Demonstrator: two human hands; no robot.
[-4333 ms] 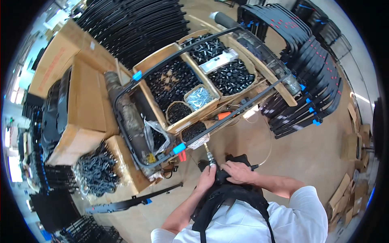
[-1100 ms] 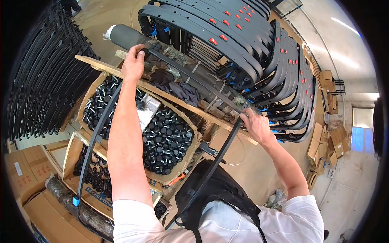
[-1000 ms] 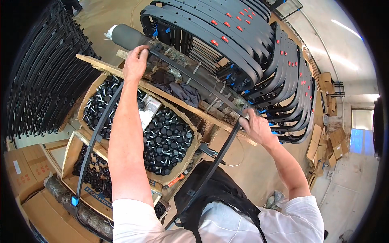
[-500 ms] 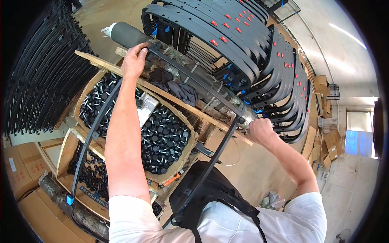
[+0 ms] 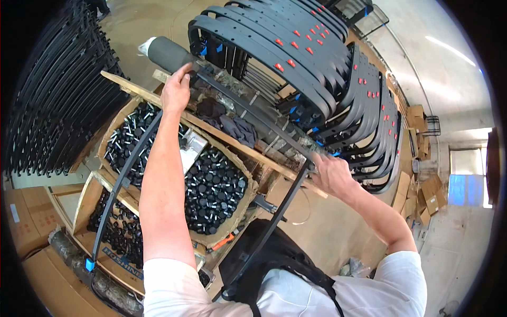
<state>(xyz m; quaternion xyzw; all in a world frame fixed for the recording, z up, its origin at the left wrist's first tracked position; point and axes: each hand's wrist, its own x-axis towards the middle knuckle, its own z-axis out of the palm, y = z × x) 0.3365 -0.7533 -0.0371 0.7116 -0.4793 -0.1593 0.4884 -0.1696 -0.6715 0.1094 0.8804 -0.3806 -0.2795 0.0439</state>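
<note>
Closest to you, the black frame (image 5: 264,232) runs up from your waist: its right leg rises past your dark apron (image 5: 274,264), and its left leg curves down over the boxes to a blue cap (image 5: 90,263) near your left elbow. Held this way, the U-shaped piece straddles the work surface, so both arms can steer it at once.

Your right hand (image 5: 330,174) is closed around the frame's far right corner, where the leg meets the top bar — a grip at the bend gives you leverage over the whole length. Your left hand (image 5: 177,92) is stretched well forward, fingers curled over the other end of the top bar, just beside the grey roll (image 5: 166,53) (whether it presses on the roll too, I cannot tell).

Under your left forearm sit the cardboard boxes (image 5: 243,203) packed with small black fittings (image 5: 211,190), with a clear bag (image 5: 190,150) lying among them — kept within easy reach below the frame. An orange-handled tool (image 5: 224,241) lies at the box's near edge. A wooden plank (image 5: 232,140) crosses above the boxes, and dark rags (image 5: 227,121) lie bunched on it.

Beyond the plank, finished black frames (image 5: 296,58) stand ranked on edge, nested curve into curve, with red and blue tabs showing. More frames (image 5: 58,100) are stacked far left.
</note>
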